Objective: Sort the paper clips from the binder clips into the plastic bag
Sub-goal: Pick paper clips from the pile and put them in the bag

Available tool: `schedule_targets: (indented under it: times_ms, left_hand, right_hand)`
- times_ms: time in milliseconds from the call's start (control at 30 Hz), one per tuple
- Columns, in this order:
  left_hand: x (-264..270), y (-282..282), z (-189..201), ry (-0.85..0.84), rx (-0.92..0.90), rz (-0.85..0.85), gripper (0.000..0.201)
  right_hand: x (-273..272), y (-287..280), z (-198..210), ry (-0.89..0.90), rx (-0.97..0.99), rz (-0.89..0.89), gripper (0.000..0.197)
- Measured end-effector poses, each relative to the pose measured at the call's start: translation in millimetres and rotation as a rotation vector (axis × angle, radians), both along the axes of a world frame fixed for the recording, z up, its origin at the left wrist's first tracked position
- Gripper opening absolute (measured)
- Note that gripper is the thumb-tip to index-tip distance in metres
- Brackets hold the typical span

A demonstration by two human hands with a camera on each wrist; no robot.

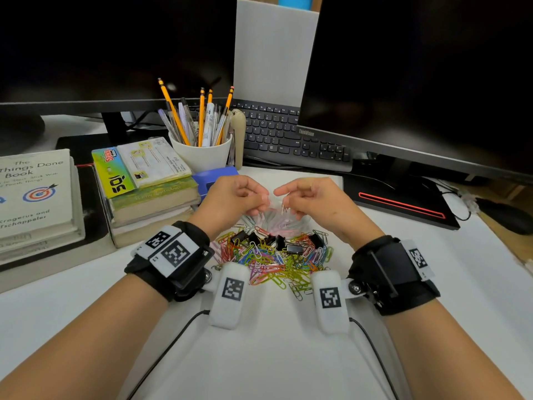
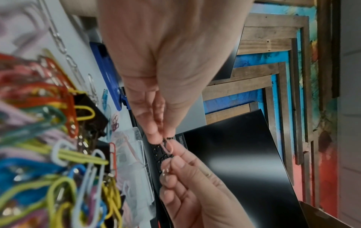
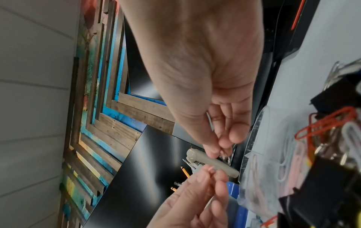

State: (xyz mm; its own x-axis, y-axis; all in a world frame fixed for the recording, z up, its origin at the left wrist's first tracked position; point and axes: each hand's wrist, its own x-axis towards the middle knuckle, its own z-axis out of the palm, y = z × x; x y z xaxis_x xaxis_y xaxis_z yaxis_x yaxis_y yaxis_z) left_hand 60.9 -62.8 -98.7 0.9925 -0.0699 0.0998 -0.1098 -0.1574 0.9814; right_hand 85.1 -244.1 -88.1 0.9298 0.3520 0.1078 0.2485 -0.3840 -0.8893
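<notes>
A heap of coloured paper clips [image 1: 268,261] mixed with black binder clips [image 1: 294,248] lies on the white desk between my wrists. Behind it lies a clear plastic bag [image 1: 274,219] with pale clips inside, also seen in the wrist views [image 2: 132,154] [image 3: 263,154]. Both hands hover close together over the bag. My left hand [image 1: 261,202] pinches a pink paper clip [image 2: 168,147] between thumb and finger. My right hand [image 1: 281,197] holds a silver paper clip [image 1: 284,209], and its fingertips meet the pink clip's other end. The silver clip runs along the right thumb [image 3: 210,121].
Stacked books [image 1: 150,180] stand at the left, with a white cup of pencils and pens [image 1: 202,151] and a blue object [image 1: 213,177] just behind my left hand. A keyboard [image 1: 288,134] and two dark monitors are at the back. A black base with a red stripe [image 1: 403,203] lies at the right.
</notes>
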Motion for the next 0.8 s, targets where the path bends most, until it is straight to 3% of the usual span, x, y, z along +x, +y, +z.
schedule_targets:
  times_ms: [200, 433, 533, 700, 800]
  left_hand:
    - [3.9, 4.1, -1.2, -0.051, 0.325, 0.04, 0.027]
    - [5.6, 5.7, -5.7, -0.012, 0.035, 0.09, 0.02]
    - [6.6, 5.1, -6.7, 0.007, 0.056, 0.091, 0.016]
    - [3.9, 2.4, -3.7, 0.027, 0.109, 0.032, 0.031]
    - [2.4, 1.8, -1.6, 0.036, 0.096, 0.008, 0.036]
  right_hand:
    - [-0.9, 0.4, -5.2, 0.078, -0.152, 0.023, 0.024]
    - [-2.2, 0.5, -2.6, 0.022, -0.32, -0.022, 0.029]
    - [-4.5, 1.8, -0.1, 0.007, -0.356, 0.007, 0.032]
    - [-7.3, 2.8, 3.3, -0.031, -0.458, 0.033, 0.035]
    - [-6.8, 4.4, 2.3, -0.022, -0.421, 0.034, 0.036]
